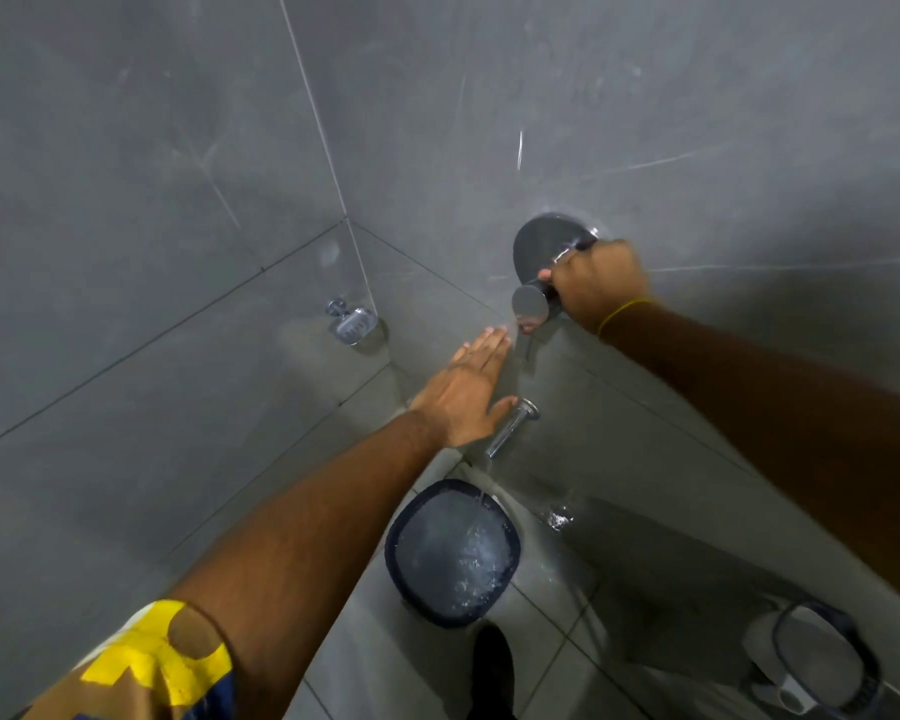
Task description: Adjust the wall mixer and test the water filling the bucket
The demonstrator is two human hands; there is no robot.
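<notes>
right hand [596, 280] fingers closed on wall mixer [546, 252], right of centre | left hand [471, 389] flat, holding nothing | bucket [453, 553] lower centre, filling under spout [510, 428] | risk: overturned handle makes stream splash past rim

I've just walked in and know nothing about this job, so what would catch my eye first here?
Probably the water pouring from the chrome spout into the dark-rimmed bucket on the floor at centre, splashing white. Above it, the right hand grips the wall mixer on the grey tiles, while the left hand stretches out open, flat near the wall just above the spout.
</notes>
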